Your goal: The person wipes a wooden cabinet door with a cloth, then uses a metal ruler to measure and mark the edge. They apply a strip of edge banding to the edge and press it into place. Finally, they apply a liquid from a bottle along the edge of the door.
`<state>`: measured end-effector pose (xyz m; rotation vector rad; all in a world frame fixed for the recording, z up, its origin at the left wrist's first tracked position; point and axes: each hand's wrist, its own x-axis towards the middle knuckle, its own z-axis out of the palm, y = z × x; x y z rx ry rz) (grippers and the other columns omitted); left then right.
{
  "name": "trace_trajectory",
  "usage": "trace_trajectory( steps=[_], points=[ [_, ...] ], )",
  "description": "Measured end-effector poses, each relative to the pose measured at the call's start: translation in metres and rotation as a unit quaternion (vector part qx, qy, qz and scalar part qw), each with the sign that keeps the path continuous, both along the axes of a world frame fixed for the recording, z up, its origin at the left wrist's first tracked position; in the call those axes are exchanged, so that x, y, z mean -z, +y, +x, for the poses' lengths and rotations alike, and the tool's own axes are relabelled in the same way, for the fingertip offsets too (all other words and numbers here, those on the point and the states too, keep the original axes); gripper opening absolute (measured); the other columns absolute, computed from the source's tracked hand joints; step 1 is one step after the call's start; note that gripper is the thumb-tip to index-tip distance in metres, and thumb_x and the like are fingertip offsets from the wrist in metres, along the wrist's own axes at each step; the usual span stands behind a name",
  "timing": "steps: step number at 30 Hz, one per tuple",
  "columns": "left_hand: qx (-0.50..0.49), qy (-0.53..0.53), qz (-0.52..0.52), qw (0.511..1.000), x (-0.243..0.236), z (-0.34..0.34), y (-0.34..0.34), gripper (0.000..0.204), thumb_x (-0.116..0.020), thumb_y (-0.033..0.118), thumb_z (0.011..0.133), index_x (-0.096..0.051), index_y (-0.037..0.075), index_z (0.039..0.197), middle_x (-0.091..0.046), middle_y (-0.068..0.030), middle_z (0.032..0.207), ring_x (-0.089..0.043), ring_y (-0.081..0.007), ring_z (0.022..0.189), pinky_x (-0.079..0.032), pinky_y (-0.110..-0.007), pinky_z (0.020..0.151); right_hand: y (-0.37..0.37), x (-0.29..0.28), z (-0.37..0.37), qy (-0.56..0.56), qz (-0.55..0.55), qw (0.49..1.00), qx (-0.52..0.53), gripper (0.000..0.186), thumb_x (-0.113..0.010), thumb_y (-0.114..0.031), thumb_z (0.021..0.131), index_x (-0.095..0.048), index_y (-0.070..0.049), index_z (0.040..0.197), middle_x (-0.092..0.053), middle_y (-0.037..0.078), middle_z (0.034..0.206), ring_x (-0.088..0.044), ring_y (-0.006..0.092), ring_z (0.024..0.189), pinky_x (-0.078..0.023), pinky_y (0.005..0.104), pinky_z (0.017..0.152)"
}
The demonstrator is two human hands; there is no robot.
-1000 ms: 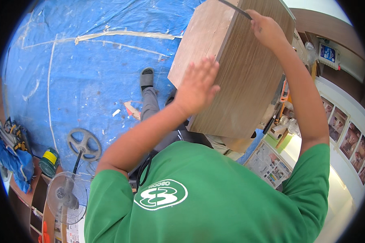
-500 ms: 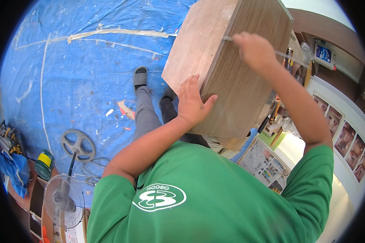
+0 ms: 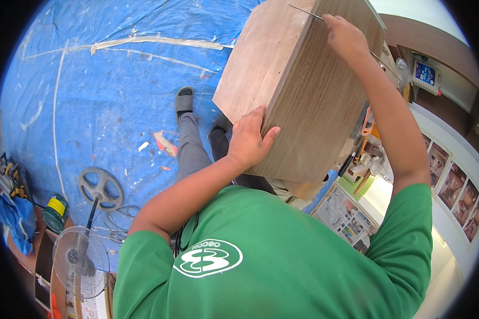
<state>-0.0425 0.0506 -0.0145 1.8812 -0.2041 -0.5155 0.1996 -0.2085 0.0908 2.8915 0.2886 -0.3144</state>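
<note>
A large wooden box point(image 3: 308, 101) with a pale side panel and a darker grained face is tilted in front of me. My left hand point(image 3: 250, 139) presses on its near edge, thumb on the dark face and fingers on the pale side. At the box's top edge, my right hand point(image 3: 346, 37) pinches a thin metal rod point(image 3: 305, 10) that sticks out to the left. My green shirt point(image 3: 271, 255) fills the lower part of the view.
A blue tarp point(image 3: 106, 95) with tape lines covers the floor. My legs and a sandal point(image 3: 184, 101) stand on it. A standing fan point(image 3: 82, 260), a fan base point(image 3: 101, 189) and a green reel point(image 3: 55, 211) sit lower left. Tools and newspaper point(image 3: 346, 215) lie at the right.
My left hand slid down the box's near edge. My right hand dipped toward the box, then rose back to the top edge with the rod.
</note>
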Motion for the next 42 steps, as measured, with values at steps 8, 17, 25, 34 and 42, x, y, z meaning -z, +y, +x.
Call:
trace_trajectory(
  steps=[8,17,25,34,42],
  points=[
    [0.005,0.040,-0.001,0.999,0.001,0.000,0.001,0.073,-0.066,0.047,0.099,-0.048,-0.005,0.148,-0.060,-0.0220,0.140,-0.056,-0.0387,0.130,-0.040,-0.049,0.111,0.034,0.008,-0.163,0.074,0.209,0.969,-0.111,0.037,-0.062,-0.006,0.085,-0.065,-0.010,0.122,-0.067,0.011,0.102,-0.065,0.0356,0.095,-0.056,0.0460,0.080],
    [0.012,0.035,-0.010,0.999,0.004,0.001,0.002,0.073,-0.066,0.046,0.099,-0.049,-0.006,0.147,-0.060,-0.0223,0.140,-0.056,-0.0383,0.129,-0.039,-0.049,0.111,-0.005,0.026,-0.066,-0.069,0.156,0.985,0.011,0.029,-0.062,-0.011,0.091,-0.063,-0.009,0.119,-0.067,0.014,0.101,-0.068,0.0358,0.098,-0.056,0.0487,0.084],
    [0.008,0.081,-0.013,0.997,-0.001,0.003,0.003,0.071,-0.068,0.042,0.098,-0.050,-0.007,0.146,-0.059,-0.0266,0.141,-0.056,-0.0409,0.130,-0.042,-0.050,0.110,0.051,0.009,-0.203,0.164,0.157,0.971,-0.075,0.036,-0.062,-0.009,0.084,-0.065,-0.011,0.121,-0.066,0.009,0.104,-0.066,0.0313,0.099,-0.055,0.0472,0.085],
    [0.018,-0.073,-0.061,0.995,0.004,0.034,-0.025,0.078,-0.060,0.024,0.101,-0.023,-0.002,0.163,-0.043,-0.0301,0.158,-0.046,-0.0439,0.142,-0.037,-0.048,0.118,-0.008,0.010,-0.065,-0.023,0.136,0.989,0.052,0.046,-0.057,-0.007,0.094,-0.056,-0.015,0.140,-0.073,0.020,0.115,-0.070,0.0400,0.107,-0.057,0.0513,0.091],
    [0.009,-0.199,0.085,0.976,-0.011,0.037,-0.044,0.074,-0.059,0.017,0.100,-0.025,0.000,0.164,-0.027,-0.0260,0.169,-0.036,-0.0413,0.152,-0.031,-0.046,0.125,-0.025,0.011,0.041,-0.050,-0.036,0.998,-0.004,0.027,-0.054,-0.016,0.099,-0.069,-0.012,0.121,-0.076,0.016,0.115,-0.072,0.0358,0.110,-0.058,0.0495,0.091]
  ],
)
